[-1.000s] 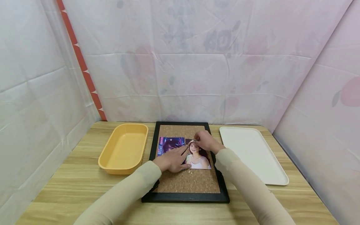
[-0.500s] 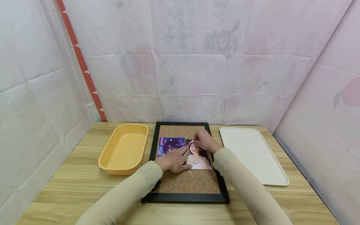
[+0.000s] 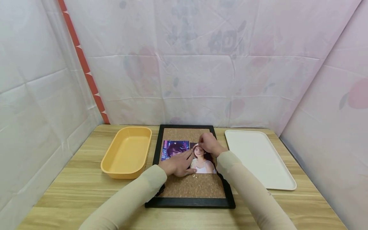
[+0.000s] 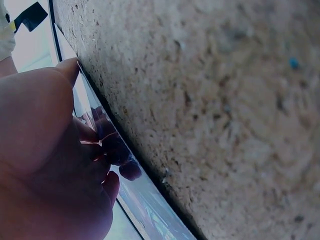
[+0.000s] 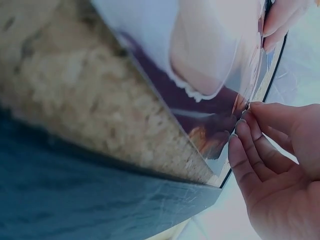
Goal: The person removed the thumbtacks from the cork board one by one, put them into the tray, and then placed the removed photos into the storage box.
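Right now, your portrait photo [image 3: 203, 164] lies on the corkboard [image 3: 195, 188], beside a purple picture [image 3: 175, 147]. Your left hand [image 3: 179, 163] spreads straight-fingered over both; your right hand [image 3: 209, 142] pinches a tiny object [image 5: 247, 106], unidentifiable, at the photo's top. Yellow [image 3: 126, 153] and white trays [image 3: 258, 156] flank the board on the surface [image 3: 57, 195].

A person's sleeved arms [image 3: 130, 198] extend from 7 and 5 o'clock. The left hand [image 3: 178, 164] is palm down, fingers outstretched toward 2 o'clock, thumb toward 3. At 2 o'clock from it, the right hand [image 3: 211, 144] pinches, thumb meeting curved fingertips.
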Motion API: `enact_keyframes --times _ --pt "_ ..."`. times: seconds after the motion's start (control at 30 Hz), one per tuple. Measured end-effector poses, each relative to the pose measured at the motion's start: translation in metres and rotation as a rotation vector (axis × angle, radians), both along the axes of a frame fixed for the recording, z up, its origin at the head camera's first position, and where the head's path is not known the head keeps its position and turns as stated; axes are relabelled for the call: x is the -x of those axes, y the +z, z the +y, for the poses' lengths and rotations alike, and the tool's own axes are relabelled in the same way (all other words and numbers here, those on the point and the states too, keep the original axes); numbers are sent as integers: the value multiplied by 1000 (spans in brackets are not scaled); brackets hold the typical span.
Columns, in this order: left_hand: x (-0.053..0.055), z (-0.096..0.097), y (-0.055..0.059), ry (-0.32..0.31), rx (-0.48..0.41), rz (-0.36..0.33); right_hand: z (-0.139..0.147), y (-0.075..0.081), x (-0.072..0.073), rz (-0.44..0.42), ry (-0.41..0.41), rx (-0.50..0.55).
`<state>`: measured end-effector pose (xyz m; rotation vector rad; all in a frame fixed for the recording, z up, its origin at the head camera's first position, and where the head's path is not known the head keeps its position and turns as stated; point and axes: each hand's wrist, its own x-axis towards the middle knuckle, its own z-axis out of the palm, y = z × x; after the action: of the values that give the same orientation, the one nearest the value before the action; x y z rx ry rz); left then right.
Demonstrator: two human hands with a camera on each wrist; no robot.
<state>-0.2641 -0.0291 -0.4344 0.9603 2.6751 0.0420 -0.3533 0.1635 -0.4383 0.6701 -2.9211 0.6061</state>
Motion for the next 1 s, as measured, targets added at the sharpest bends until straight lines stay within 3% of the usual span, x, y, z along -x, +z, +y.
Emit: enact_keyframes --times 0.5,1.0 --pt "0 1 7 20 0 -45 -1 3 4 -27 -10 -27" --pt "3 3 2 31 28 -51 -2 5 7 -68 -2 -60"
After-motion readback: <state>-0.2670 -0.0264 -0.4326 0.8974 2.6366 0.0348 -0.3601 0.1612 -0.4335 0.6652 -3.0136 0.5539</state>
